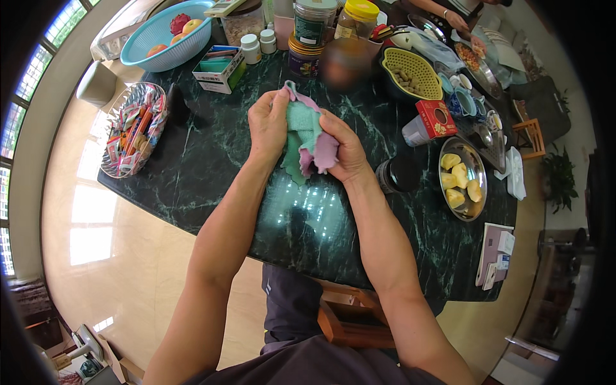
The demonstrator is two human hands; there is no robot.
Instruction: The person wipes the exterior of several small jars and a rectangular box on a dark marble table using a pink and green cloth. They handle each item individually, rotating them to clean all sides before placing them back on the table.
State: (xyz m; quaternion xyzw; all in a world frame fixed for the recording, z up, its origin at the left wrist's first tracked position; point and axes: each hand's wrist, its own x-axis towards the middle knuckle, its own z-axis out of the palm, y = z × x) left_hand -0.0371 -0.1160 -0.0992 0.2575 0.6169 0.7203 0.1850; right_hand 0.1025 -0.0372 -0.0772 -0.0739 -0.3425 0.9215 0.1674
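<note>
A teal and lilac cleaning cloth (303,120) with ragged edges is held up between my two hands, over the dark green marble tabletop (216,192). My left hand (269,125) pinches its upper left edge between thumb and fingers. On the other side, my right hand (344,147) grips the lilac part, with the thumb on top. The lower corners of the cloth hang loose. Just right of my right wrist stands a dark jar with a black lid (403,174).
A glass basket of wrapped snacks (134,130) sits left, near a blue fruit basket (166,36). Rightward are a yellow colander (413,72), a red box (436,118) and a steel plate of yellow fruit pieces (463,178). Another person's hands (459,24) reach over a food tray (476,67).
</note>
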